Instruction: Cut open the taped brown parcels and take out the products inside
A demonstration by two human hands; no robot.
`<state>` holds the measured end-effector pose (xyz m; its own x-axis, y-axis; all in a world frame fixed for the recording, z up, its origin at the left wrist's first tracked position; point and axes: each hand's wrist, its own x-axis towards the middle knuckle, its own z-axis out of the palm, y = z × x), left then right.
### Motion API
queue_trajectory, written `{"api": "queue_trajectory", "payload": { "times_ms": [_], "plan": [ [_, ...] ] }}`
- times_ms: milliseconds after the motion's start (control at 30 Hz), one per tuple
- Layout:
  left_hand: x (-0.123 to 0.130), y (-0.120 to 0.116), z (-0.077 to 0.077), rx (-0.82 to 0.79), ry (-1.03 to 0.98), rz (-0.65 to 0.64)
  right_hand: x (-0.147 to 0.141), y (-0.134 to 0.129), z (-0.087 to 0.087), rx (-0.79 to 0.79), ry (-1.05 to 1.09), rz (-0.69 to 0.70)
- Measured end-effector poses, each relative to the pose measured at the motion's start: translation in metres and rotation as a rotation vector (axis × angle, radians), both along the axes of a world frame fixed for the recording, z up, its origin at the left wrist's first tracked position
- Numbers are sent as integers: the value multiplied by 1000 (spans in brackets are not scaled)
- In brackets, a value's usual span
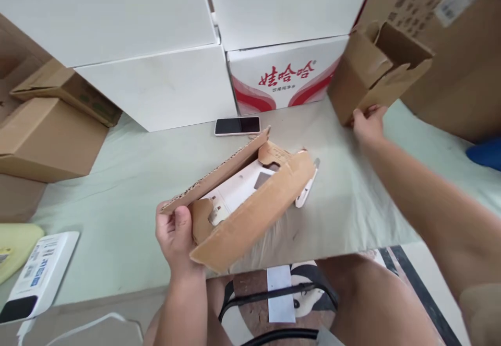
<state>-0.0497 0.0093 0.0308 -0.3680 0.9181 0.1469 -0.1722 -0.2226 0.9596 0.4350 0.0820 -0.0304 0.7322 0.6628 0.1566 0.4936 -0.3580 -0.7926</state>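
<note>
An open cardboard box (pixel 254 205) lies tilted near the middle of the table, its long flaps raised. Inside it is a white item (pixel 235 187) with a grey square on it. My left hand (pixel 176 231) grips the box's left end, thumb on top. At the back right, my right hand (pixel 369 121) has its fingers closed on the lower front edge of a taller open cardboard box (pixel 376 74). A thin white object (pixel 307 189) lies just right of the first box, partly hidden by it.
A phone (pixel 237 126) lies at the back, before stacked white boxes (pixel 156 90) and a white-and-red carton (pixel 287 77). Brown boxes (pixel 50 137) stand left. A white device (pixel 45 267) and a yellow-green object (pixel 15 247) are front left; a blue object (pixel 485 154) is right.
</note>
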Motion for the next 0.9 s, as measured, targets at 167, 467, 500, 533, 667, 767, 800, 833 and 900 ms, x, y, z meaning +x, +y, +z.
{"api": "queue_trajectory", "payload": {
  "times_ms": [167, 467, 500, 533, 667, 767, 800, 833, 900],
  "plan": [
    [-3, 2, 0, -45, -2, 31, -2, 61, 28, -172, 158, 85],
    [-9, -4, -9, 15, -76, -164, -107, -83, 60, -207, 96, 241],
    [-11, -5, -8, 23, -86, -180, -116, -102, 69, -176, 72, 257],
    [-14, -7, -8, 30, -96, -195, -125, -119, 81, -135, 37, 273],
    [-27, -6, -3, 30, -102, -310, -168, -157, 136, 60, -182, 405],
    [-35, -2, 0, 61, -86, -327, -209, -160, 170, 67, -320, 650],
    [-37, -1, 1, 97, -88, -277, -223, -159, 177, 16, -352, 756],
    [-38, -1, 3, 148, -94, -212, -236, -157, 182, -51, -378, 862],
    [-38, -6, 6, 276, -96, -129, -257, -156, 183, -175, -423, 1032]
  ]
}}
